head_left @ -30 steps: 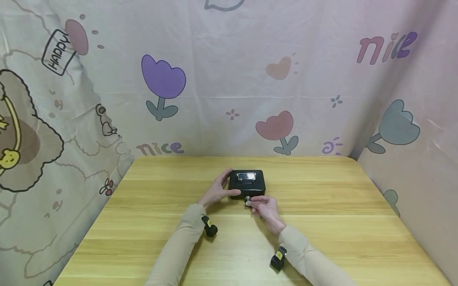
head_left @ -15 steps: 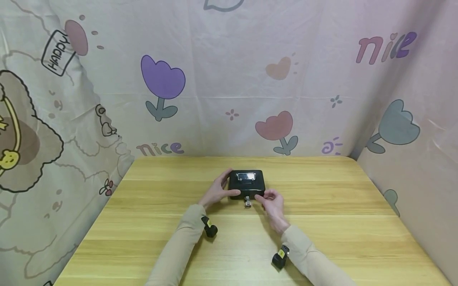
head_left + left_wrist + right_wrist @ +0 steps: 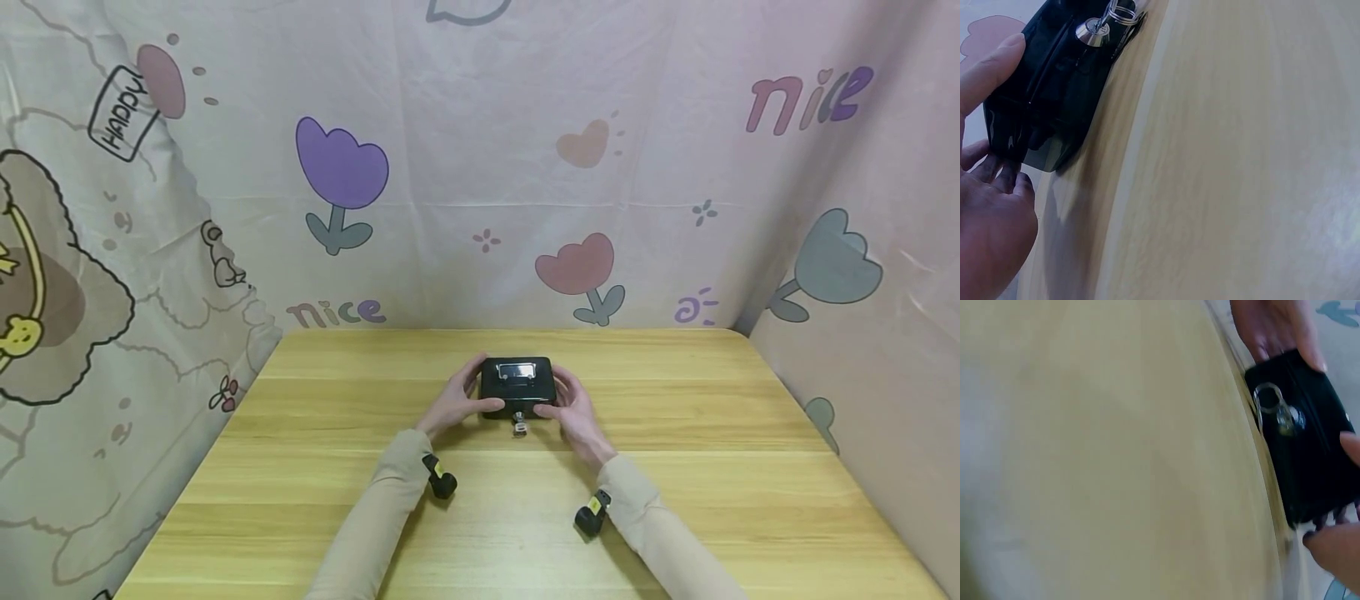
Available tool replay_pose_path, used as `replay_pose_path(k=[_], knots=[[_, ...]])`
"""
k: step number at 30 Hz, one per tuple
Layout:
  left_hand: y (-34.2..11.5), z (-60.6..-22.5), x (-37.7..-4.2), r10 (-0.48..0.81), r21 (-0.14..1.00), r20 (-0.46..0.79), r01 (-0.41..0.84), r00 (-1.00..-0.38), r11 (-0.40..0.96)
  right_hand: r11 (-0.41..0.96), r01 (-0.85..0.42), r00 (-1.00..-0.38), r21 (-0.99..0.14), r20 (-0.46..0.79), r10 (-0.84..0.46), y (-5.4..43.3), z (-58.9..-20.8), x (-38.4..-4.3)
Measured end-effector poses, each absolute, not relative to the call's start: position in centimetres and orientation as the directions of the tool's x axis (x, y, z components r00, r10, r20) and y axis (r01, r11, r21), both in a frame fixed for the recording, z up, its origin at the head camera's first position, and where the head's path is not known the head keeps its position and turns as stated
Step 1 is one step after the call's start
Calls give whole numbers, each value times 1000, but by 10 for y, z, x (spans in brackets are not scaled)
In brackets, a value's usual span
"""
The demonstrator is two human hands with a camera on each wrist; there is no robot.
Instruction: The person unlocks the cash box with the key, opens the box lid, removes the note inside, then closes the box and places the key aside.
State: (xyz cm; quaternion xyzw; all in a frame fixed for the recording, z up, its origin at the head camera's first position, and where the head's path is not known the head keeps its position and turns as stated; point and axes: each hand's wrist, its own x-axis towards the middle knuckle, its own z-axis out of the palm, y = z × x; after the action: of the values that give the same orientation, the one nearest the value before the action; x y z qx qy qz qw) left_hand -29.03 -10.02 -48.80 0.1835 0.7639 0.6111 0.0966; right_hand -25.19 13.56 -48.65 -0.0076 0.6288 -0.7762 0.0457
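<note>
"Which step is this?"
"Steadying, I'd judge: the left hand [image 3: 453,403] and right hand [image 3: 577,417] grip the glossy, round-cornered black cash box [image 3: 517,392] between them."
"Next?"
"Probably even pressure from both sides (the smooth metal lock cylinder [image 3: 1092,34] and wire key ring [image 3: 1122,15] jut out between the hands)."

Box [image 3: 517,390] on table [image 3: 495,525] between left grip [image 3: 457,404], right grip [image 3: 576,412]; keyring [image 3: 519,427] in front.

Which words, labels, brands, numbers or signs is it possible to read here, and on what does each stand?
"HAPPY": on the cloth, left side.
"nice": on the cloth, low, left of centre.
"nice": on the cloth, upper right.
Yellow patches on the wrist cameras: any text too small to read.
Black box: none readable.
</note>
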Motion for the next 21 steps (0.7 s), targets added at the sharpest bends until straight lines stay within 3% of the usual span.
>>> replay_pose_path(k=[11, 21], knots=[[-100, -488, -290, 386, 970, 62, 147, -920, 195, -189, 56, -946, -980, 9, -325, 157, -490, -273], [-99, -488, -289, 394, 975, 49, 129, -918, 179, -147, 68, -904, -987, 1, -427, 168, -488, -280]])
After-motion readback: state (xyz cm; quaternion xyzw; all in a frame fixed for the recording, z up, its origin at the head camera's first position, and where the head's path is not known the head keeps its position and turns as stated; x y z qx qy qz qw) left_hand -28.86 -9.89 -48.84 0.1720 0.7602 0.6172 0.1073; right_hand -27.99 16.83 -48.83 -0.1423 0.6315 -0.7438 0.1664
